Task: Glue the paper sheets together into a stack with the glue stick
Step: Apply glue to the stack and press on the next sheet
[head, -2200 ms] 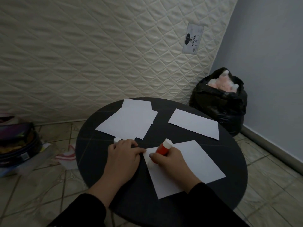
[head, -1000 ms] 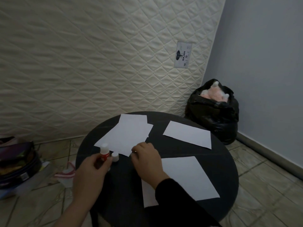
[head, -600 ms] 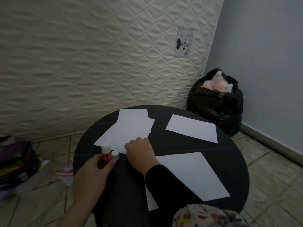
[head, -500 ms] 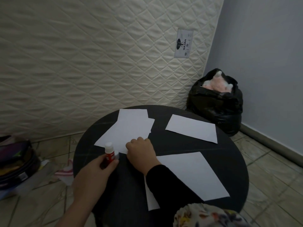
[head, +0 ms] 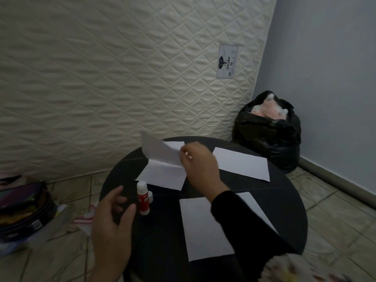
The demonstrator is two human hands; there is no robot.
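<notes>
White paper is coming up: our right hand (head: 200,165) pinches a sheet (head: 157,152) at centre frame, lifting it off the pile (head: 162,175). Our left hand (head: 114,218) hangs slack, holding nothing, beside the glue stick (head: 143,198) standing at lower left on the round table (head: 162,241). Next, we'd judge, that sheet goes squarely onto the near sheet (head: 203,226) at lower centre.

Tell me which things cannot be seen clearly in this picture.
- Near white paper sheet, head view: the black sleeve hides its right part.
- Small white cap: mostly behind the upright red and white glue stick.
- Lifted white sheet in the right hand: blurred.
- Glue stick label: too small.
</notes>
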